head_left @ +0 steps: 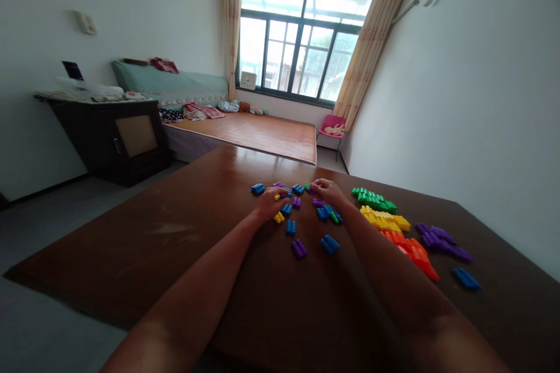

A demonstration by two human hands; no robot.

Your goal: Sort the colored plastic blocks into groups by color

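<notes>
My left hand (268,205) rests low over the loose pieces on the table, fingers stretched out and apart from the thumb. Around it lie small ridged plastic blocks: a blue block (286,209), a yellow block (279,217) and a purple block (296,203). Some pieces are partly hidden under its fingers. The fingertips of my right hand (330,191) are pinched together at a small purple block (312,189), beside a green block (307,186). Below my right wrist sits a cluster of blue blocks (324,213) with a green one among them.
Toward the right of the brown table (175,245) are sorted groups: green blocks (375,199), yellow blocks (385,220), orange-red blocks (413,253) and purple blocks (441,242). One blue group (466,278) lies nearer. Beyond stand a bed (271,134) and a pink chair (331,123).
</notes>
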